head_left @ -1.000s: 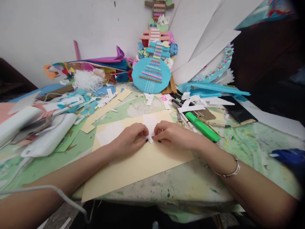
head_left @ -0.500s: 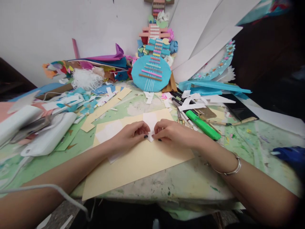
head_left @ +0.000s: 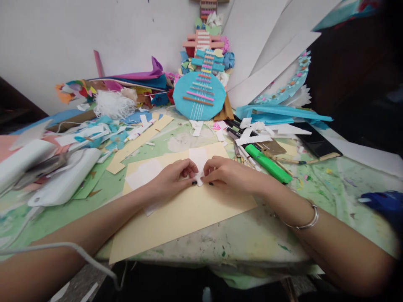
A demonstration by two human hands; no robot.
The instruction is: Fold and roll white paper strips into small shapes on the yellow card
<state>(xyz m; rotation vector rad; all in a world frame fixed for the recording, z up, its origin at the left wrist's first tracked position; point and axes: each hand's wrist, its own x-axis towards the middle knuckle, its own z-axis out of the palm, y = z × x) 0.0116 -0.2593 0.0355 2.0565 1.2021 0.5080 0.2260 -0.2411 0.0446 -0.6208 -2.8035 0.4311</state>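
Between my two hands is a small strip of white paper [head_left: 198, 156], its near end narrowed to a point. My left hand [head_left: 179, 176] pinches the left edge of that end. From the other side, the fingertips of my right hand [head_left: 222, 173] close on its right edge. Both hands rest over a large pale yellow sheet of paper [head_left: 176, 226] lying at an angle on the table. Another white paper piece [head_left: 143, 174] lies on the sheet, partly under my left wrist and forearm.
A green box cutter [head_left: 267, 163], pens and scissors [head_left: 241, 157] lie right of the sheet. Behind stands a blue paper lute [head_left: 200, 100]. A white power strip [head_left: 67, 178] with its cable lies left. Paper scraps [head_left: 115, 136] and a dark phone [head_left: 317, 142] surround the work.
My left thumb has shifted slightly to the right along the white paper's pointed end. Otherwise the hands and papers stay almost where they were.
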